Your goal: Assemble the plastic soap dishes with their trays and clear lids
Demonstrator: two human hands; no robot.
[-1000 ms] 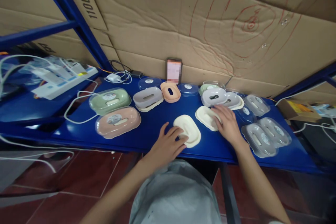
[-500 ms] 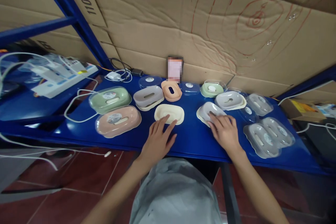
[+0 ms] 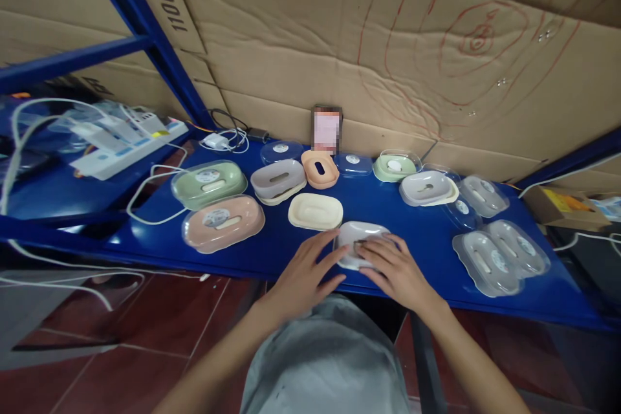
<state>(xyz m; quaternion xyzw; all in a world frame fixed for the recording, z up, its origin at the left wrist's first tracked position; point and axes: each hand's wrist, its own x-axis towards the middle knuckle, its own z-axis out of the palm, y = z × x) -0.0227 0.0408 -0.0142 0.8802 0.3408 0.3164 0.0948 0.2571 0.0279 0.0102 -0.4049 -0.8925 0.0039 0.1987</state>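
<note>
A pale grey soap dish [image 3: 363, 228] with a slot lies near the table's front edge, between my hands. My right hand [image 3: 395, 268] has its fingers over the inside of this dish and its thumb at the near rim, gripping it. My left hand [image 3: 308, 272] is open, fingers spread, the fingertips at the dish's left edge. Just beyond my left hand rests a cream oval tray [image 3: 315, 212]. Behind it are an orange slotted dish [image 3: 321, 169] and a greyish-lilac dish [image 3: 279, 180] on a cream base.
Green [image 3: 209, 184] and pink [image 3: 224, 223] soap dishes under clear lids sit at the left. Lidded grey dishes [image 3: 490, 262] lie at the right, with another pale dish [image 3: 427, 187] nearer the back. A phone-like screen [image 3: 326, 130] leans on cardboard. A power strip [image 3: 130, 149] trails cables.
My right hand has brought the pale grey soap dish left and toward me. My left hand has moved right, off the cream tray, to the dish's edge.
</note>
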